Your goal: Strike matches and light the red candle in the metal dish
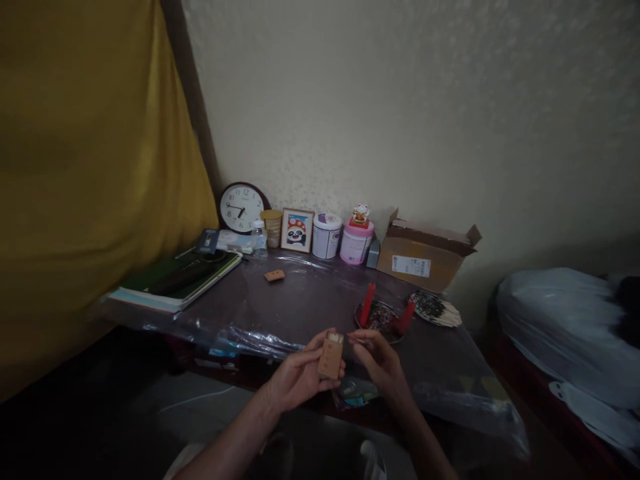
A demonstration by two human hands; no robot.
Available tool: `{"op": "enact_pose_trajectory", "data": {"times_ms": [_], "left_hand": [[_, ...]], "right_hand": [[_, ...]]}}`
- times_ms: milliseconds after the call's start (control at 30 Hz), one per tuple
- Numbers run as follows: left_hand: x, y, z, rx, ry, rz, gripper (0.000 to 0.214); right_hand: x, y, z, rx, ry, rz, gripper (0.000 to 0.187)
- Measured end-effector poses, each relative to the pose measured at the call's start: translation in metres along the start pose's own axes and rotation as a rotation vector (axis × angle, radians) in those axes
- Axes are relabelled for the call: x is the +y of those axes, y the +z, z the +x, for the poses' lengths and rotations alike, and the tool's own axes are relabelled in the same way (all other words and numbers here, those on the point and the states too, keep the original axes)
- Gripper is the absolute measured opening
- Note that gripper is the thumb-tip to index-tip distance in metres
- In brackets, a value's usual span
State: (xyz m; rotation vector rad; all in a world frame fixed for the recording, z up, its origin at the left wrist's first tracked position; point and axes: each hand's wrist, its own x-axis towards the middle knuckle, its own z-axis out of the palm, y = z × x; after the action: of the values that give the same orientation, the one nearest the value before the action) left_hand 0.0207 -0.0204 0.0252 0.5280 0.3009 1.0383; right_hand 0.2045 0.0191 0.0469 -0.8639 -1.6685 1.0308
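Note:
My left hand (303, 377) is wrapped round a small tan matchbox (331, 357), held tilted up above the table's front edge. Its tray is partly slid out at the top, and pale matches (335, 338) show inside. Just right of the box, my right hand (379, 360) is pinched, thumb against fingers, on what looks like a match; only a tiny reddish tip shows. Behind that hand two red candles, one upright (368, 305) and one leaning (406, 317), stand on a round patterned dish (383, 317).
Used matches with blackened ends (434, 309) lie on a plate at the right. Another small tan box (275, 275) lies mid-table. Along the wall stand a clock (242, 208), a panda picture (297, 231), tins (327, 237) and a cardboard box (425, 257). Books (180, 280) lie left.

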Motion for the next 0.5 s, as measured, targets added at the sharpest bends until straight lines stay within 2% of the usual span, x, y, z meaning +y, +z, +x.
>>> {"op": "enact_pose_trajectory", "data": {"times_ms": [133, 267, 500], "left_hand": [[0.001, 0.001, 0.000, 0.016, 0.049, -0.023, 0.042], [0.001, 0.002, 0.000, 0.025, 0.076, -0.037, 0.041], [0.003, 0.004, 0.000, 0.012, 0.076, -0.030, 0.039]], "right_hand": [[-0.001, 0.005, -0.006, -0.052, -0.146, -0.200, 0.032], [-0.003, 0.009, -0.010, -0.088, -0.201, -0.378, 0.048], [-0.007, 0.015, -0.012, -0.146, -0.245, -0.452, 0.056]]}}
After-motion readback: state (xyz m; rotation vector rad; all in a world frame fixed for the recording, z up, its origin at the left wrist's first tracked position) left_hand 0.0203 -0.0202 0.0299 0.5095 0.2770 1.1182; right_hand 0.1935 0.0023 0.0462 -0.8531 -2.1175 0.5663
